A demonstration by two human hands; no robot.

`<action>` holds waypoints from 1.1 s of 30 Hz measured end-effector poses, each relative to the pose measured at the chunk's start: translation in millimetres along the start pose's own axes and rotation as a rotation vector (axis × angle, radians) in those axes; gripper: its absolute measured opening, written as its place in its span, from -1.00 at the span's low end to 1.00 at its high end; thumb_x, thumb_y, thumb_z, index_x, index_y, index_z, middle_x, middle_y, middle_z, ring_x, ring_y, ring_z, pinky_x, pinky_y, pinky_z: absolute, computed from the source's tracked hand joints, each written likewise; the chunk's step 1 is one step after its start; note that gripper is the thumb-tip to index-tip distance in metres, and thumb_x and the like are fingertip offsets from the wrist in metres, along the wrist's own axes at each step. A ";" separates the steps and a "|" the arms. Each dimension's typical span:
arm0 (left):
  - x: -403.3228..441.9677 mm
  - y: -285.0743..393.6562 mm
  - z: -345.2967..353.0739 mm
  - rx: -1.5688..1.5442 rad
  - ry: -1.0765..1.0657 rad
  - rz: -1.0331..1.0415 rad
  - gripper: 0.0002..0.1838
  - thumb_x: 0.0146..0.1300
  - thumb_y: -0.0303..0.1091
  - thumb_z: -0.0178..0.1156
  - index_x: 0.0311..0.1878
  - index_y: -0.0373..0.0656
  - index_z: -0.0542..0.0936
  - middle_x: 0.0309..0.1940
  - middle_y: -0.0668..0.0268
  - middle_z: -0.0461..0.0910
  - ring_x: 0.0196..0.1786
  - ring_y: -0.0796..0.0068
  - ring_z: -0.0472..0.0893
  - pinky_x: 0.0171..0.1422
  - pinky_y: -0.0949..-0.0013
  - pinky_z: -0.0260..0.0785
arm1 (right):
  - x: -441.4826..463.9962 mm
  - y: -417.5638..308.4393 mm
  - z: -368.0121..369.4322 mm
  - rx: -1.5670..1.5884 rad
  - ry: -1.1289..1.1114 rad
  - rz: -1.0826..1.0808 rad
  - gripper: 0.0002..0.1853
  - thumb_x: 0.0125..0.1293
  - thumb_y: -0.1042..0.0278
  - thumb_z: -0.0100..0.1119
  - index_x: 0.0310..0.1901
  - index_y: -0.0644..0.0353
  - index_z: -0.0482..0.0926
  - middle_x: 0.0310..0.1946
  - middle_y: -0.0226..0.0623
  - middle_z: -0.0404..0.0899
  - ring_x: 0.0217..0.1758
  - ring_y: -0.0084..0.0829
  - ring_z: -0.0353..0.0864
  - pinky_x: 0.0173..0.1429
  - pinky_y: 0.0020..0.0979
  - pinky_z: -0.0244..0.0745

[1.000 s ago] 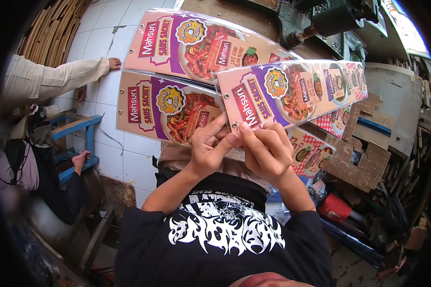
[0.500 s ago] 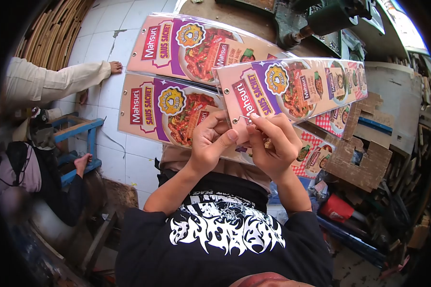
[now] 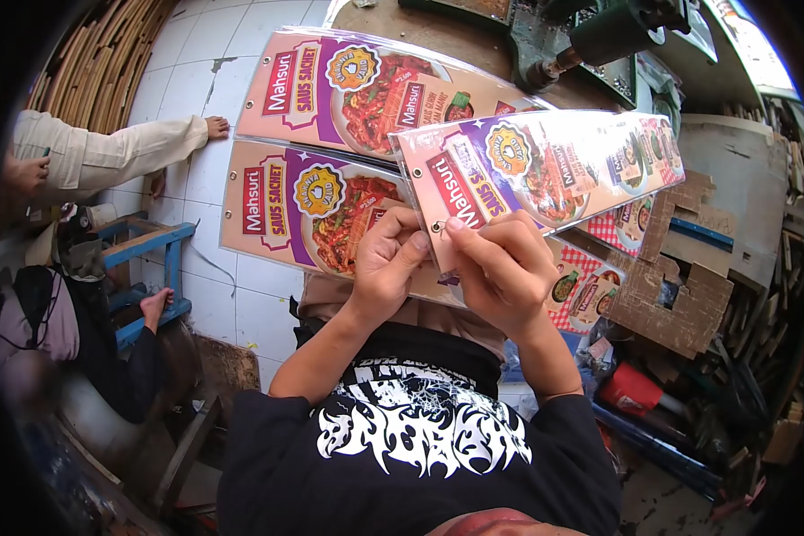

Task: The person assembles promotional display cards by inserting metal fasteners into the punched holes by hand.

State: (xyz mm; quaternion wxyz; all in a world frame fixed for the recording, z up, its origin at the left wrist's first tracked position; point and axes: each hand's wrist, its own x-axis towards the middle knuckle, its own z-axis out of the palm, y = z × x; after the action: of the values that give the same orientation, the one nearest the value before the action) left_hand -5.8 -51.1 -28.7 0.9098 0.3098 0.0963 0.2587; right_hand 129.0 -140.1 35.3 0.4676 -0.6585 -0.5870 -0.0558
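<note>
A glossy laminated "Mahsuri Saus Sachet" banner (image 3: pixel 545 170) lies on top, slanted, with metal eyelets along its left edge. My left hand (image 3: pixel 386 261) is closed, its thumb and fingers pinching the edge near the lower-left corner. Close beside it, my right hand (image 3: pixel 507 268) is closed over the same corner, pinching a small bent metal hook (image 3: pixel 441 230) at the lower eyelet. Whether the hook passes fully through the eyelet cannot be made out. Beneath are two more banner stacks with the same print, an upper one (image 3: pixel 290 94) and a lower one (image 3: pixel 272 210).
A drill press (image 3: pixel 590 49) with a metal tray stands at the far end. Worn boards (image 3: pixel 679 295) and wood scraps fill the right side. At left, another person's light trouser leg (image 3: pixel 107 147) and a second seated person's hand (image 3: pixel 156 306) show near a blue wooden stool (image 3: pixel 165 259).
Both hands have shifted slightly, and the top banner has tilted and slid a little left, catching more glare. The hook has moved down to the eyelet. At left a person's hand has appeared.
</note>
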 end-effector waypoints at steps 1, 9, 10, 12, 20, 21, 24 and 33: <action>0.1 0.0 0.0 0.007 -0.007 0.006 -0.79 0.50 -0.43 -0.03 0.09 -0.33 0.40 -0.02 0.14 0.58 0.02 0.47 0.63 0.14 0.37 0.53 | 1.3 -0.1 -0.7 0.000 -0.031 0.002 -0.55 -0.16 0.71 0.37 -0.12 0.24 0.71 -0.51 -0.39 0.46 -0.52 -0.41 0.43 -0.45 -0.43 0.35; 1.4 1.1 4.1 0.086 0.068 -0.031 -0.80 0.51 -0.40 -0.02 0.07 -0.31 0.40 -0.05 0.18 0.59 -0.02 0.53 0.63 0.10 0.43 0.53 | 0.8 -1.9 0.1 0.111 0.032 0.154 -0.61 -0.08 0.71 0.37 -0.13 0.21 0.72 -0.54 -0.39 0.47 -0.55 -0.49 0.41 -0.49 -0.48 0.30; 1.7 1.1 4.7 0.091 0.073 -0.036 -0.80 0.51 -0.40 -0.02 0.07 -0.30 0.40 -0.05 0.18 0.59 -0.03 0.54 0.63 0.09 0.44 0.53 | 1.3 -2.3 -1.1 0.125 0.032 0.180 -0.62 -0.06 0.71 0.37 -0.13 0.22 0.72 -0.54 -0.39 0.48 -0.56 -0.51 0.42 -0.49 -0.49 0.31; 2.3 -0.9 2.8 0.097 0.074 -0.029 -0.80 0.52 -0.39 -0.02 0.07 -0.30 0.39 -0.05 0.18 0.59 -0.04 0.54 0.63 0.08 0.45 0.53 | 1.2 -2.8 -1.7 0.137 0.033 0.205 -0.63 -0.04 0.72 0.36 -0.12 0.22 0.72 -0.54 -0.38 0.49 -0.56 -0.53 0.42 -0.49 -0.50 0.31; 5.7 2.4 13.0 0.123 0.138 -0.033 -0.80 0.53 -0.37 -0.06 0.05 -0.30 0.39 -0.12 0.24 0.60 -0.09 0.59 0.63 0.00 0.49 0.53 | 0.6 -2.5 2.0 0.112 0.075 0.210 -0.67 -0.02 0.70 0.37 -0.15 0.23 0.71 -0.55 -0.36 0.50 -0.57 -0.54 0.44 -0.49 -0.51 0.34; 6.0 2.0 13.4 0.138 0.144 -0.024 -0.80 0.53 -0.37 -0.06 0.05 -0.30 0.39 -0.13 0.26 0.60 -0.11 0.62 0.62 -0.02 0.51 0.51 | 0.8 -2.3 2.3 0.112 0.075 0.211 -0.67 -0.02 0.70 0.37 -0.15 0.23 0.71 -0.55 -0.36 0.50 -0.57 -0.54 0.44 -0.49 -0.51 0.34; 6.4 1.1 14.2 0.181 0.162 -0.016 -0.80 0.54 -0.37 -0.08 0.06 -0.29 0.40 -0.14 0.28 0.59 -0.15 0.68 0.59 -0.06 0.57 0.47 | 0.7 -2.0 2.5 0.118 0.077 0.223 -0.66 -0.02 0.70 0.37 -0.15 0.23 0.71 -0.55 -0.36 0.50 -0.57 -0.54 0.44 -0.49 -0.51 0.33; 7.3 1.4 14.6 0.283 0.184 -0.014 -0.73 0.54 -0.31 -0.09 0.09 -0.31 0.43 -0.15 0.35 0.57 -0.20 0.77 0.51 -0.10 0.63 0.38 | 1.8 -3.1 3.3 0.109 0.082 0.242 -0.68 -0.01 0.68 0.39 -0.15 0.23 0.71 -0.55 -0.36 0.49 -0.58 -0.53 0.44 -0.49 -0.51 0.33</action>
State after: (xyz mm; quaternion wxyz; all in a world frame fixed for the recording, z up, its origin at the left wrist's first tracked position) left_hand 4.7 -53.7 -16.3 0.8463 0.4090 0.2170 0.2636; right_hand 125.4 -136.9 36.4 0.5296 -0.6952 -0.4860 0.0064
